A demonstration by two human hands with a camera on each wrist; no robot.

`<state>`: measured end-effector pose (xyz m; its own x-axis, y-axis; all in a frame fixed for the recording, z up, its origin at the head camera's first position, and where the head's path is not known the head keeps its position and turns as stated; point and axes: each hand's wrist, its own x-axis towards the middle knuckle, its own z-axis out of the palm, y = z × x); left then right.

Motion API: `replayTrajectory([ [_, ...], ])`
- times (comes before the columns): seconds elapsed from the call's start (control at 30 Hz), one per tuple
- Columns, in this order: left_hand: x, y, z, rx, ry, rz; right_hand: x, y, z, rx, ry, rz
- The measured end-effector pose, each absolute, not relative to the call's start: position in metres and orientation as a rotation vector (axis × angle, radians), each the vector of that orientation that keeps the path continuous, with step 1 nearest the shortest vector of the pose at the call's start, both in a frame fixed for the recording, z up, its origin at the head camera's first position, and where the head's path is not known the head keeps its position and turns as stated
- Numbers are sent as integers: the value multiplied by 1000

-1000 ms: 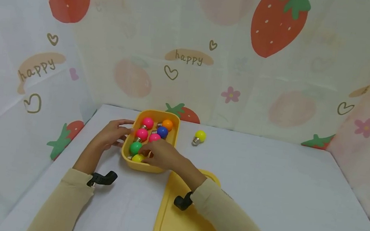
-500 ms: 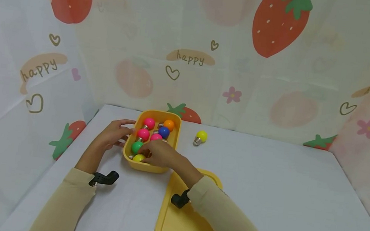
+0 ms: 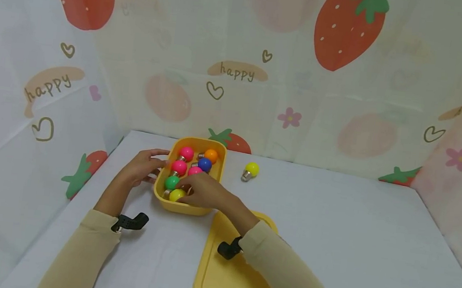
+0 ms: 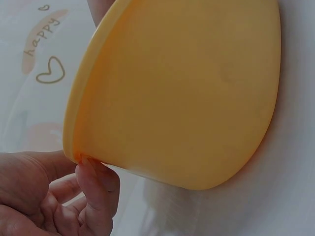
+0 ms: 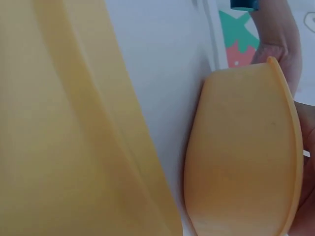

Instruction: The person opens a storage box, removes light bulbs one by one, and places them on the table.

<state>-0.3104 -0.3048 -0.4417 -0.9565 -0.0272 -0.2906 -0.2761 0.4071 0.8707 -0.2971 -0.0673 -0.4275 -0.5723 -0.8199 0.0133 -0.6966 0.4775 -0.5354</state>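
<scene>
A yellow plastic box (image 3: 183,209) stands toward the back left of the table, with several small coloured light bulbs lying inside. My left hand (image 3: 139,167) is at its left side; in the left wrist view, the fingers (image 4: 96,189) pinch the box's rim. Reaching in over the near right corner, my right hand (image 3: 205,192) has thumb and fingers at a yellow light bulb (image 3: 176,195). A green bulb (image 3: 171,183) lies just behind it. Pink bulbs (image 3: 178,167), a blue bulb (image 3: 205,164) and an orange bulb (image 3: 211,155) fill the far part. The right fingertips are partly hidden.
Another yellow bulb (image 3: 252,169) lies on the white table to the right of the box. A yellow lid (image 3: 221,279) lies flat in front, beneath my right forearm. Strawberry-printed cloth (image 3: 291,89) closes off the back and both sides.
The yellow bulb in the box has shifted slightly right, toward my right hand, showing more of its metal base. The green bulb has moved a little. My left hand keeps its place.
</scene>
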Motion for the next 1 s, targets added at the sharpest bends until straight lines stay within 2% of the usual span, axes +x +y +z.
replayTrajectory([
  [0.37, -313, -304, -443, -279, 2429, 1569, -293, -40, -415, -1209, 2510, -840],
  [1.0, -317, -303, -445, -293, 2438, 1553, -285, 11, -402, -1255, 2585, -1087],
])
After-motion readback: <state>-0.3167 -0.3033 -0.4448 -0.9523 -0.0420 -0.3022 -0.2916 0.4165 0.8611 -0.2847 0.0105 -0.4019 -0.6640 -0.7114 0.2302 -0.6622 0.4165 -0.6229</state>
